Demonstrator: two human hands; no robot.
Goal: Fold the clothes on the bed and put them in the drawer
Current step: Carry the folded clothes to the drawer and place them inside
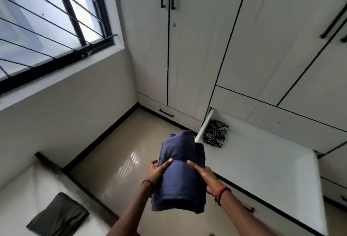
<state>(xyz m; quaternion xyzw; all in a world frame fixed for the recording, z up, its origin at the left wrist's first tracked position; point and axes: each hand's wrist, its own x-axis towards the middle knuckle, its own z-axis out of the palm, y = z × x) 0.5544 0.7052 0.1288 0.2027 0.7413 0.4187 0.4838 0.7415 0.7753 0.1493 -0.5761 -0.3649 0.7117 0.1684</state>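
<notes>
A person standing between bed and wardrobe carries a folded navy garment (180, 172) toward an open white drawer (262, 162) at the foot of a white fitted wardrobe (187, 51). The left hand (156, 170) and the right hand (205, 178) clamp the bundle from either side, each with a thumb laid across the top. The fingers beneath are mostly hidden by the cloth, so how far they wrap cannot be told. A black thread band (147, 182) circles the left wrist and a red one (222, 190) the right. The navy bundle is held in the air over the glossy beige floor (120, 153), its far end just beside the drawer's near-left corner but not yet over the drawer's base. One piece is already put away: a folded black-and-white patterned garment (216, 133) sits in the drawer's far-left corner, with most of the drawer floor around it bare. At lower left, a folded olive-green garment (58, 215) lies on the white bed (15, 194), apparently ready to go but not yet carried across. By this showing the job is somewhere past its middle: one garment stowed, a second moments from the drawer, at least one more waiting. Only a corner of the bed is in view, so whether other clothes remain there cannot be told. A barred window (47, 19) lights the scene from the left.
</notes>
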